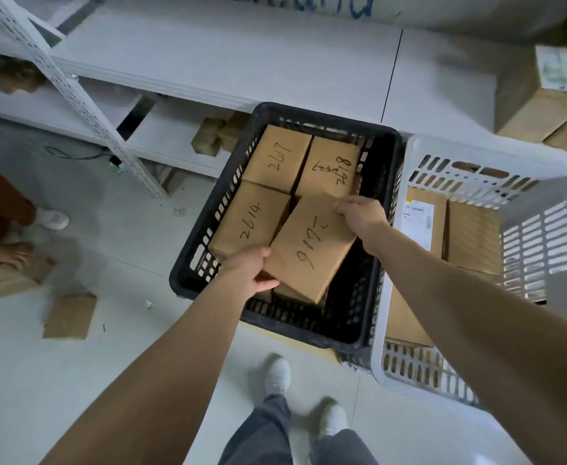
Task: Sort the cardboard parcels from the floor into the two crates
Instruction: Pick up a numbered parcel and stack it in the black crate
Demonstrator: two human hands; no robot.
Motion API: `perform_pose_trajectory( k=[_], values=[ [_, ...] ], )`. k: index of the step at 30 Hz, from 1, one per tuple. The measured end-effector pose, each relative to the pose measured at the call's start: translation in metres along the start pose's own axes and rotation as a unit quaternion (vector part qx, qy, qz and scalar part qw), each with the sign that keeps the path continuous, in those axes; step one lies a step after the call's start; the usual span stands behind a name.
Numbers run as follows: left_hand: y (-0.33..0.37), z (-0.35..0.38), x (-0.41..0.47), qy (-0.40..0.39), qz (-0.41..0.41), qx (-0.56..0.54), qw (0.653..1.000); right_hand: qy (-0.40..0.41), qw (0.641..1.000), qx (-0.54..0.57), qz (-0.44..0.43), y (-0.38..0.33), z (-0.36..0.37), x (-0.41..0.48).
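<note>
Fingers point(268, 284) of the left hand point(245, 270) curl under the near corner of the parcel marked 2616 point(312, 250), thumb on top. The right hand point(362, 216) pinches the opposite far corner, a diagonal hold that likely keeps it steady and easy to turn. The parcel sits askew over the near right part of the black crate point(205, 229), where the top layer has a gap beside the parcel marked 2614 point(248, 219) — probably where it belongs. The white crate point(469, 147) stands just beside, already holding parcels. A loose parcel point(70, 316) waits on the floor point(124, 364).
</note>
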State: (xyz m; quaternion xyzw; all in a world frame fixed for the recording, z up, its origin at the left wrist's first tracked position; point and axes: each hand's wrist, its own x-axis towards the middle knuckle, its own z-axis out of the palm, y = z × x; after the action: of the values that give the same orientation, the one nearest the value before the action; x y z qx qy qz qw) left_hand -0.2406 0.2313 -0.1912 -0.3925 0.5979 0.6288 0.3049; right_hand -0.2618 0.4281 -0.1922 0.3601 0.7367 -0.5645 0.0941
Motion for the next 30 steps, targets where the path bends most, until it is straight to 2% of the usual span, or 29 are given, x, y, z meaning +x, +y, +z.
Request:
perform_pose_trajectory(
  k=[5,13,16,20,25,30],
  values=[
    [-0.006,0.006,0.018,-0.008,-0.037,0.008,0.999,0.012,0.998,-0.059,0.009,0.012,0.019,0.018],
    [-0.007,0.02,0.034,0.017,-0.078,-0.067,0.995,0.007,0.998,-0.049,0.049,0.028,0.029,0.04],
    [-0.004,0.021,0.039,0.03,-0.071,-0.054,0.996,-0.01,0.997,-0.038,0.071,0.03,0.034,0.039],
    [0.001,0.024,0.033,-0.004,-0.055,0.006,0.998,-0.025,0.996,-0.019,0.083,0.031,0.037,0.037],
    [0.017,0.018,0.014,0.006,-0.068,0.038,0.997,-0.007,0.998,-0.012,0.06,0.021,0.029,0.031],
    [0.03,0.021,-0.013,0.018,0.022,0.097,0.995,-0.003,1.0,0.029,-0.01,-0.01,0.014,0.004]
  ],
)
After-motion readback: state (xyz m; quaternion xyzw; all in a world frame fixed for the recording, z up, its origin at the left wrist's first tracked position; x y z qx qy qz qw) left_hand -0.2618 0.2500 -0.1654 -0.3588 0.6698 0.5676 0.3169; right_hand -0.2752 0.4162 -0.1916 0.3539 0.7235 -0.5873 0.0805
